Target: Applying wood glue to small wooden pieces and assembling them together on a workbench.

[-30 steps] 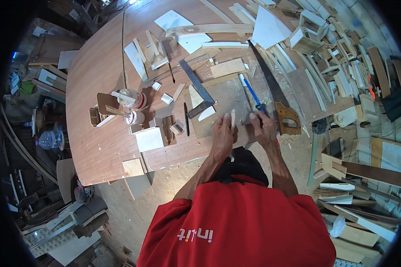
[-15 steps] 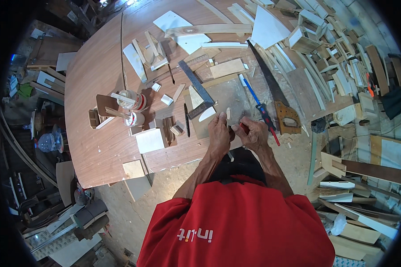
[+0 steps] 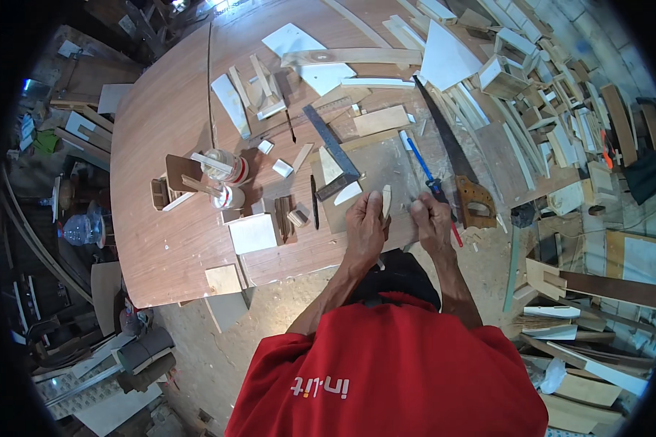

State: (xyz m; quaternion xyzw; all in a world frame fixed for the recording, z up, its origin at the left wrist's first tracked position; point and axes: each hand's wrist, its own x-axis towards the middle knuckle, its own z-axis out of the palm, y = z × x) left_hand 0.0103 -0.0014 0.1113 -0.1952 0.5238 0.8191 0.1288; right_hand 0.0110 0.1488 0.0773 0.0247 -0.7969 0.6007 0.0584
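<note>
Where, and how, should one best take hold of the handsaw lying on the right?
Probably by its wooden handle, coming from the near right with the right hand. The handsaw lies with its handle at the near end and its long dark blade pointing away; the handle has an opening to grip through.

Bright middle, dim bowed edges

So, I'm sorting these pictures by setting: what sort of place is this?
Most likely a woodworking shop: a handsaw and a dark L-shaped square lie on the worktable, and wood offcuts are heaped to the right.
</note>
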